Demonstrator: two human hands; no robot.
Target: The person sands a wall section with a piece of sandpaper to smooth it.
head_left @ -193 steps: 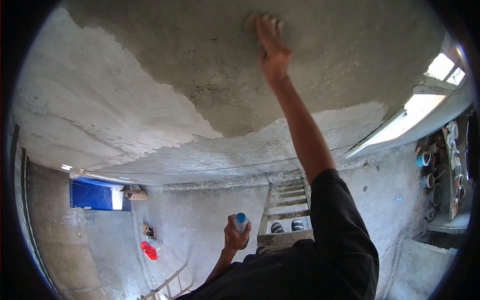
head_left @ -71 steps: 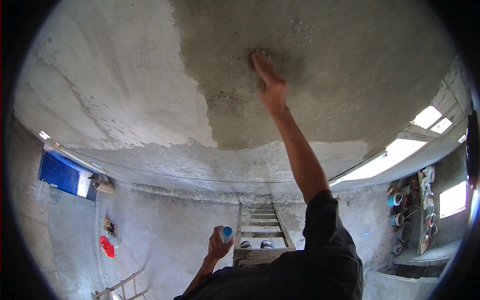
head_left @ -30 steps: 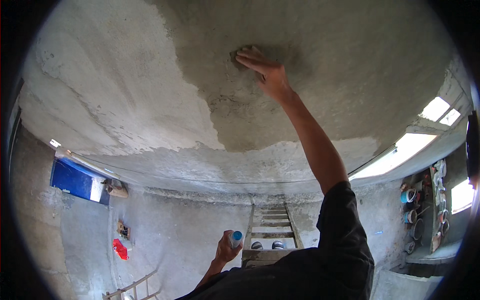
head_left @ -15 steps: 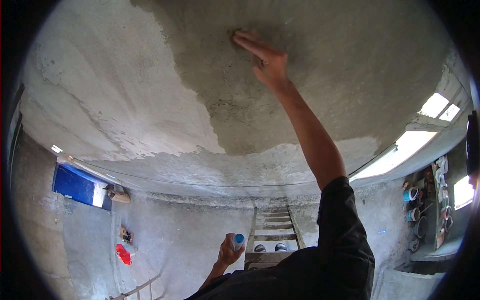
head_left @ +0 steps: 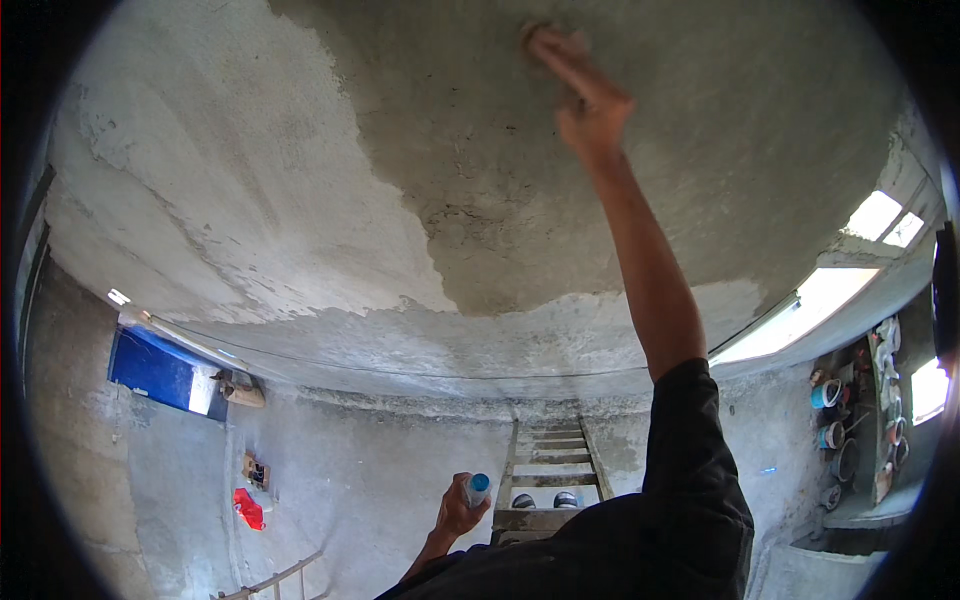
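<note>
My right arm stretches up to a plastered wall (head_left: 480,160) with a dark, damp-looking patch beside paler dry plaster. My right hand (head_left: 592,95) is against the dark patch, fingers extended and pressed together. Something brownish seems to be under the fingertips, but blur hides its kind. Low in front of me, my left hand (head_left: 456,512) is closed around a clear plastic bottle (head_left: 479,486) with a blue cap, held upright. Cracks and rough marks run through the patch below and left of my right hand.
Below me stands a wooden ladder (head_left: 554,459), with the tips of my shoes (head_left: 566,499) on it. A blue panel (head_left: 150,365) and a red bag-like item (head_left: 248,509) are at left. Several buckets (head_left: 826,394) stand at right, below bright window openings (head_left: 820,300). Another ladder-like frame (head_left: 280,577) is at lower left.
My right hand has slid up and to the right across the damp patch, with the arm following. My left hand keeps the bottle in nearly the same place.
</note>
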